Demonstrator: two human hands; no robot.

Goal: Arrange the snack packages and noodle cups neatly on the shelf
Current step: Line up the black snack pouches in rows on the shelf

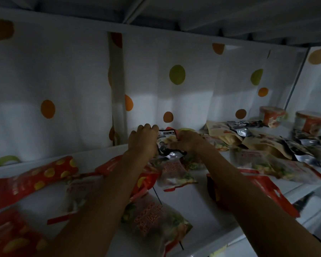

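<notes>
Snack packet (166, 140) (one, black and silver) gripped between left hand (143, 140) and right hand (188, 142).

curtain (72, 75) white, orange-green dots | bag (32, 179) red, yellow spots | cups (272, 115) red-orange

The left hand (143, 140) and right hand (187, 142) are bare, forearms (107, 191) likewise.
</notes>
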